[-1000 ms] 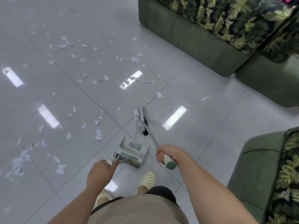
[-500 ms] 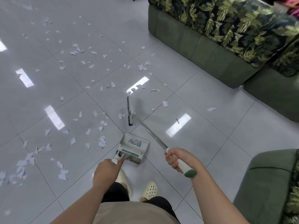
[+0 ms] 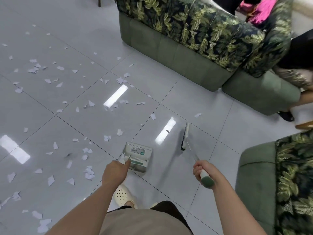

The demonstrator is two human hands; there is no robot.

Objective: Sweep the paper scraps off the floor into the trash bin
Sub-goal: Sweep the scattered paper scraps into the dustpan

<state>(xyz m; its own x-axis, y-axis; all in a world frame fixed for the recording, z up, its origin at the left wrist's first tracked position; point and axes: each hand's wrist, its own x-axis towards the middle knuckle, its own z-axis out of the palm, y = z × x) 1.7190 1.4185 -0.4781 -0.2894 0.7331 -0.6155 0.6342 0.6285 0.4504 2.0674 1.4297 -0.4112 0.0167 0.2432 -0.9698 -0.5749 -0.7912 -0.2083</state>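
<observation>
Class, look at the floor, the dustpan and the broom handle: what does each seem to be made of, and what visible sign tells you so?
Floor: glazed ceramic or polished tile, probably; grout lines and sharp ceiling-light reflections.
Dustpan: likely moulded plastic, pale grey and matt, with a comb of teeth and a printed label.
Broom handle: thin shiny shaft, apparently metal; its white-and-green grip looks like plastic or rubber, held by the right hand.

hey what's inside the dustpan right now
The dustpan shows a label and comb teeth, with no paper scraps visible inside. The left hand on its handle hides its near corner.
</observation>
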